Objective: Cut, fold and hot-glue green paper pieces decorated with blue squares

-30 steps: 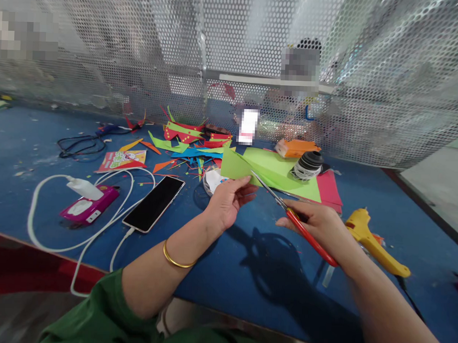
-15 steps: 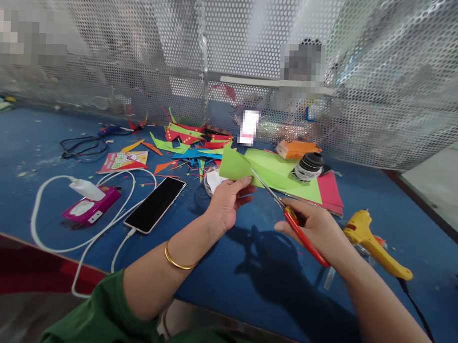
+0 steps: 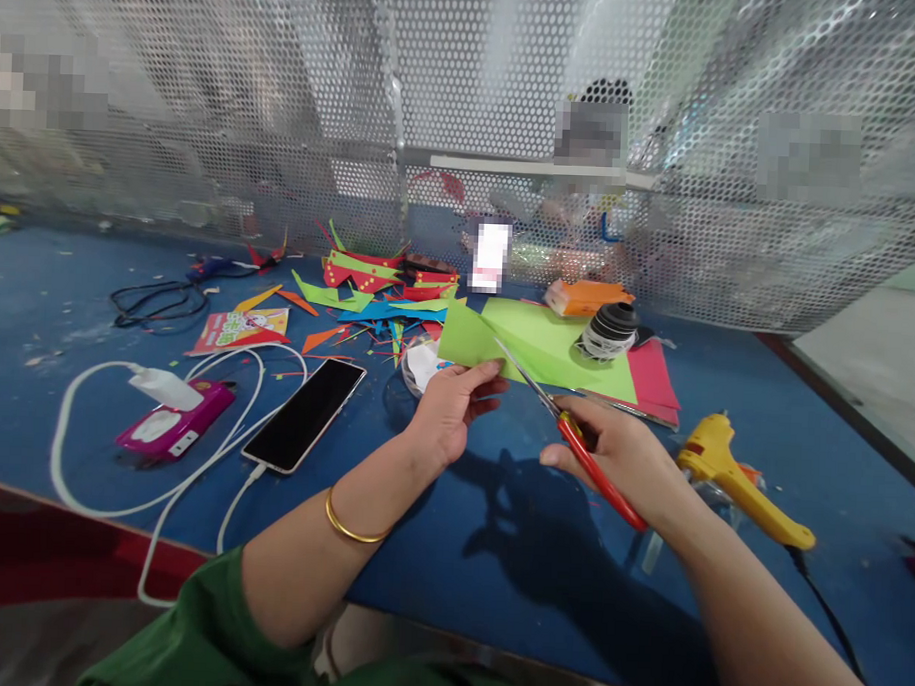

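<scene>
A piece of light green paper [image 3: 464, 335] is pinched at its lower edge between the thumb and fingers of my left hand [image 3: 453, 408]. My right hand [image 3: 623, 454] grips a pair of red-handled scissors [image 3: 585, 453], whose blades point up and left at the right side of that paper. Whether the blades are fully closed cannot be made out. Behind them lies a larger light green sheet [image 3: 606, 381], over a red sheet [image 3: 657, 382]. Both hands are above the blue table [image 3: 421, 542].
A yellow glue gun [image 3: 745, 483] lies at right. A black-topped bottle [image 3: 609, 331] and orange packet [image 3: 588, 298] stand behind. Paper scraps [image 3: 364, 320] fill the middle back. A phone [image 3: 305, 415], purple power strip [image 3: 177, 420] and white cables are at left. Perforated mesh [image 3: 301, 107] rises behind.
The whole view has shifted slightly. My left hand keeps its hold on the green paper and my right hand on the scissors, with hardly any movement between them.
</scene>
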`<state>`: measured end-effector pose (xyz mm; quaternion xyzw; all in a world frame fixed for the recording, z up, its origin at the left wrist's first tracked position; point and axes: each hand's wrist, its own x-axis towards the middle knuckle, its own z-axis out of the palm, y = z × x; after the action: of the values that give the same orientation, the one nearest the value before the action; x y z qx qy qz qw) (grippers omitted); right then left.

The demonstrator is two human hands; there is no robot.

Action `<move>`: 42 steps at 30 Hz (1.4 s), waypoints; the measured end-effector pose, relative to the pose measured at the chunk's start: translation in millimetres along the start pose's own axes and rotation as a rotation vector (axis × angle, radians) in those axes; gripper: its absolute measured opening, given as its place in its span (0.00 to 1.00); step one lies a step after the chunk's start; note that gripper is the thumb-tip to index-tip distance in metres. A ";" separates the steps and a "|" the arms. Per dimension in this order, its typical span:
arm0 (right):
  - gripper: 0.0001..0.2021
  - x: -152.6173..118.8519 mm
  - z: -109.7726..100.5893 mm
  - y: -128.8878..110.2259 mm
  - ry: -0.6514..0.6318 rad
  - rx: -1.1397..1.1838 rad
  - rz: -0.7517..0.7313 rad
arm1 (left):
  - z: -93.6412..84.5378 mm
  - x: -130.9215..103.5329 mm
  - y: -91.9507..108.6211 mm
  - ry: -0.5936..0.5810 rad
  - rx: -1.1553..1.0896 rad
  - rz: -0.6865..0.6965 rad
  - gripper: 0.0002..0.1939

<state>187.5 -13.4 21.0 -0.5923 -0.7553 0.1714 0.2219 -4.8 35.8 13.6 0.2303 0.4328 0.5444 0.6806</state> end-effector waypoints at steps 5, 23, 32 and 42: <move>0.31 -0.9 1.4 -0.7 0.010 -0.068 -0.037 | 0.0 1.2 0.0 -0.004 0.007 -0.011 0.07; 0.33 2.7 -2.9 4.2 0.026 -0.021 0.009 | -1.9 4.9 7.2 -0.075 -0.065 -0.042 0.06; 0.32 1.1 -7.4 5.1 0.044 -0.045 -0.064 | -14.4 17.8 36.7 -0.064 -0.087 0.068 0.08; 0.33 -0.2 -5.6 4.0 0.043 -0.029 -0.091 | -16.1 13.8 44.2 -0.120 0.151 0.196 0.11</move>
<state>193.8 -12.7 23.6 -0.5640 -0.7790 0.1377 0.2370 -41.8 59.5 35.2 0.3542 0.4066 0.5594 0.6295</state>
